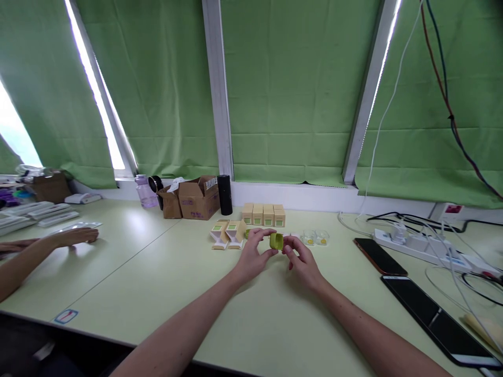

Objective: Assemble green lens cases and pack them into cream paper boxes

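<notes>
Above the table, my left hand (253, 256) grips a small yellow-green square case (276, 241), hollow on the side facing me, between fingers and thumb. My right hand (304, 264) is closed at the case's right edge, with curled fingertips against it. Behind my left hand, part of another green piece (247, 233) shows, mostly hidden. Two opened cardboard boxes (236, 234) with pale inserts stand just left of it. Clear plastic cups (322, 238) with small yellow bits inside sit beyond my right hand.
A row of several small closed boxes (268, 214) stands behind. Farther back are a black cylinder (225, 195), brown cartons (199, 198) and a purple bottle (145, 191). Phones (380, 256), a tablet (438, 317) and a power strip (420, 246) lie right. Another person's hand (76, 236) rests left.
</notes>
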Motion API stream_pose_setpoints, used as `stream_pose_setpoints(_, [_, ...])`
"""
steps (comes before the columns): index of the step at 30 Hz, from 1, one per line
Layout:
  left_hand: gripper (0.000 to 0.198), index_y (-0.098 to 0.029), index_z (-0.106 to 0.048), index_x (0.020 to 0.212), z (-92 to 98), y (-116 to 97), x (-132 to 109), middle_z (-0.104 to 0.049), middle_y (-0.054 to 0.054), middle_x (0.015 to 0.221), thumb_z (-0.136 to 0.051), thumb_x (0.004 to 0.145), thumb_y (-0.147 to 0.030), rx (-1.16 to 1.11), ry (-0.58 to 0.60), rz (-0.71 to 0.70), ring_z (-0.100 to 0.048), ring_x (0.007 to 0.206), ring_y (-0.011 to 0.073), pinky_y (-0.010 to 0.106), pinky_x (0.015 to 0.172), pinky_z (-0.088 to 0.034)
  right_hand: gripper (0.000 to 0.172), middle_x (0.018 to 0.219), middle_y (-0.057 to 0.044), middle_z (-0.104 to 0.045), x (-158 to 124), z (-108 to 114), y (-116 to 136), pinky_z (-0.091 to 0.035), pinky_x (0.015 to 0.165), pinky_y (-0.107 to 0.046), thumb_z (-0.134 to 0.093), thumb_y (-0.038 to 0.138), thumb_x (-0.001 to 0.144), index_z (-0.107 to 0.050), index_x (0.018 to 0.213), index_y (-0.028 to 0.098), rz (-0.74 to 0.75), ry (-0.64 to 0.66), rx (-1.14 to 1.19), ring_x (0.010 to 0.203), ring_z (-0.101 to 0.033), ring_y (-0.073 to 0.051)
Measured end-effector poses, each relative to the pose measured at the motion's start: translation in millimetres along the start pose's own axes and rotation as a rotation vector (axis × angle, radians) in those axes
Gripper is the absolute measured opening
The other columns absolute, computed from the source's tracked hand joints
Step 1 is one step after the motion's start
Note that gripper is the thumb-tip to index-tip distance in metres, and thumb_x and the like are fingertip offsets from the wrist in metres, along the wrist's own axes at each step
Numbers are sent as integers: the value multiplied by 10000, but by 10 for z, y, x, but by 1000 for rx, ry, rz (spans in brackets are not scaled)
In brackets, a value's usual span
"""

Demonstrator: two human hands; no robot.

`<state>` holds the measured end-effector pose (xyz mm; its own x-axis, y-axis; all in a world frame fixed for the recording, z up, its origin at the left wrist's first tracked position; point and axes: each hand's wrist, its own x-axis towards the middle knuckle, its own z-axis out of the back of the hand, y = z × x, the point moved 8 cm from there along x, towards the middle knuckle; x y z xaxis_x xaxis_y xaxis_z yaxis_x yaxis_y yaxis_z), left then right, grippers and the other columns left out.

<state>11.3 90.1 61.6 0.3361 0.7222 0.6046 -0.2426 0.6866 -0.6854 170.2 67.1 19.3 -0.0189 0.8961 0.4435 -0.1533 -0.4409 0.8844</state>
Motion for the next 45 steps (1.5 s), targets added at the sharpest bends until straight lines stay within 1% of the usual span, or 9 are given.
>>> stream_pose_setpoints(4, [472,-248,-651,1228,39,242,66,-666,87,1306,-762,776,-169,-233,-25,166,-601,1211,254,431,1023,-468,306,896,-48,-673,21,107,-115,-519,664,-330,-537,477,943,-617,1110,233,-27,-90,-170,859,-634,-232])
stream_pose_setpoints(8, [506,-203,-649,1204,53,332,79,-706,114,1256,-817,727,-206,-445,-38,250,-644,1177,259,410,994,-486,171,736,-7,-662,49,102,-272,-492,707,-360,-540,346,886,-634,964,226,-64,-78,-311,715,-626,-220])
stream_pose_setpoints(12, [560,-192,-649,1208,78,404,54,-705,131,1266,-858,689,-230,-545,-86,338,-686,1084,247,395,943,-518,121,794,-26,-694,106,114,-230,-467,710,-344,-545,266,882,-651,922,223,-28,-85,-467,725,-631,-213])
stream_pose_setpoints(16, [586,-192,-646,1214,125,469,48,-705,121,1268,-869,673,-228,-601,-154,365,-699,1038,224,380,941,-531,187,956,-46,-729,266,85,-91,-397,673,-305,-544,172,919,-697,1003,238,14,-43,-952,866,-632,-213])
stream_pose_setpoints(18, [588,-189,-648,1208,141,488,54,-709,119,1258,-872,666,-221,-611,-174,363,-695,1059,224,372,951,-530,225,999,-76,-729,392,-4,-27,-392,724,-322,-545,138,928,-726,1027,228,94,20,-1150,975,-603,-235])
stream_pose_setpoints(26, [597,-192,-661,1189,153,538,54,-717,109,1244,-879,634,-204,-604,-191,363,-713,938,196,367,904,-550,210,1080,-168,-682,875,-340,-90,-295,985,-421,-629,116,846,-803,950,171,170,110,-1332,1145,-467,-319])
stream_pose_setpoints(31, [578,-198,-666,1184,135,526,51,-725,112,1238,-862,640,-198,-575,-175,337,-704,1014,228,353,863,-550,236,1070,-202,-683,959,-439,-207,-268,989,-438,-591,132,863,-797,978,133,132,118,-1379,1132,-462,-335])
stream_pose_setpoints(38, [556,-200,-661,1178,156,493,54,-724,113,1242,-849,654,-195,-530,-183,339,-679,1129,263,358,880,-526,256,1032,-167,-721,836,-451,-43,-281,993,-406,-601,94,813,-772,992,161,177,158,-1343,1127,-511,-313])
stream_pose_setpoints(45, [540,-201,-659,1190,139,445,61,-726,113,1258,-825,677,-179,-475,-174,299,-661,1192,275,366,915,-494,201,825,-116,-732,383,-324,236,-359,773,-344,-630,30,709,-702,813,186,168,172,-1232,892,-634,-263])
